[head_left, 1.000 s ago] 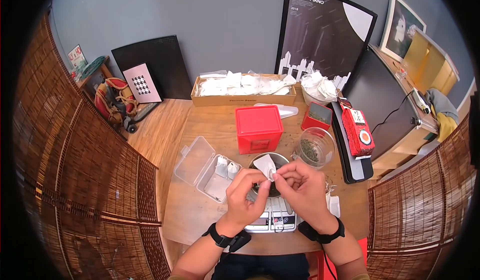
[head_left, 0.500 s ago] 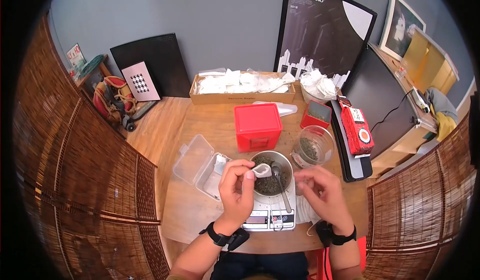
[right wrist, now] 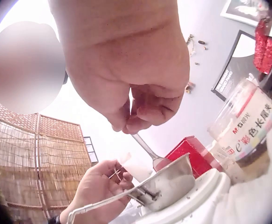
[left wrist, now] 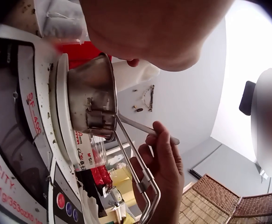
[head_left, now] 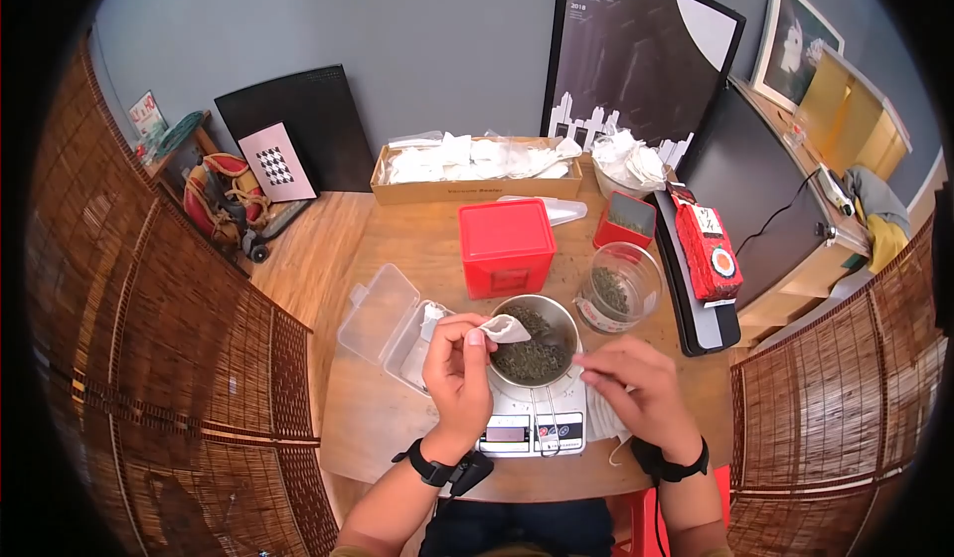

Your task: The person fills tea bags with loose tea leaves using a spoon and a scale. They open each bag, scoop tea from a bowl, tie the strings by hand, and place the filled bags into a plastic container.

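Observation:
My left hand (head_left: 459, 376) pinches a small white tea bag (head_left: 509, 328), its mouth spread, over the left side of a metal cup (left wrist: 90, 91). Dark green dried tea leaves (head_left: 532, 360) fill the lower part of this cup. On the right, my right hand (head_left: 641, 388) pinches the end of a metal spoon (right wrist: 147, 148) between thumb and fingers. The spoon's bowl dips into the cup. Beneath the cup is a white kitchen scale (head_left: 505, 438), and the cup's wire handle (left wrist: 138, 175) sticks out toward me.
Behind the cup stands a red tin (head_left: 507, 249). A clear jar of leaves (head_left: 646, 284) and an opened red tin (head_left: 628, 221) are at the right. An open plastic box (head_left: 373, 323) lies left. A cardboard box (head_left: 477, 191) of white bags stands at the back.
Both hands were at the tea bag. The right hand let go, moved right and took the spoon, whose handle lay over the cup's front rim. The bag's mouth now faces the cup.

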`<action>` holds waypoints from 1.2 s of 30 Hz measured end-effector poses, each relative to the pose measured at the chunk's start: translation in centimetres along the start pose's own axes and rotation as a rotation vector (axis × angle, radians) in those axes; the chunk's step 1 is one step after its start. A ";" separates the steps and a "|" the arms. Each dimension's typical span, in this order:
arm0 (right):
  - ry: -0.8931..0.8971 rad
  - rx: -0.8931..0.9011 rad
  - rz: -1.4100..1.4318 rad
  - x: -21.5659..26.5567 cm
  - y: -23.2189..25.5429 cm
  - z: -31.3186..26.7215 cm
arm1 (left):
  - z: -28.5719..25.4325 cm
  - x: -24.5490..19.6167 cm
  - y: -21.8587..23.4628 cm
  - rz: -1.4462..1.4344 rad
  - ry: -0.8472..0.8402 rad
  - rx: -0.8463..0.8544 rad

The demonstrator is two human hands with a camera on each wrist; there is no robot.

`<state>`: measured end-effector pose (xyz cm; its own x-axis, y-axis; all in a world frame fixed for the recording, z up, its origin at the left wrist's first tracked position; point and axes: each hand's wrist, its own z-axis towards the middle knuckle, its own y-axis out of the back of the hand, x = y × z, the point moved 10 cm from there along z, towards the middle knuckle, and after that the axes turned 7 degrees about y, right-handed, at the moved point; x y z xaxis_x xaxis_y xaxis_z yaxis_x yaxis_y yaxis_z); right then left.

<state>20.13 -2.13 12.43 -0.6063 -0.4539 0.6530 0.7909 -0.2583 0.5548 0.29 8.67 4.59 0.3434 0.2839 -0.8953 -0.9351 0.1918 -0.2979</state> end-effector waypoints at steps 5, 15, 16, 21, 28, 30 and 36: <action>0.040 -0.086 -0.007 0.7 2.6 1.0 | -0.2 -0.5 0.1 0.025 -0.057 0.009; -0.077 0.087 0.150 -2.1 -0.3 0.8 | -0.2 -0.4 -0.2 0.027 -0.022 0.023; -0.114 0.058 0.186 -2.7 -0.3 0.7 | -0.2 0.1 0.0 0.017 0.019 0.006; -0.086 -0.081 0.240 -3.9 0.1 0.4 | -0.3 1.0 0.6 0.005 0.043 -0.017; 0.002 -0.321 -0.093 -2.0 2.3 -0.2 | -0.7 0.1 0.5 0.053 -0.047 0.010; 0.008 -0.293 -0.133 -1.7 1.7 0.1 | -0.8 -0.8 0.1 0.131 -0.101 0.038; -0.229 -0.348 0.140 -6.0 0.1 -1.3 | -0.7 -0.7 -1.0 0.301 -0.075 0.073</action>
<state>23.94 -0.57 7.88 -0.4633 -0.3142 0.8286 0.8238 -0.4973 0.2720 0.92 7.62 5.30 0.0597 0.4060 -0.9119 -0.9880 0.1546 0.0042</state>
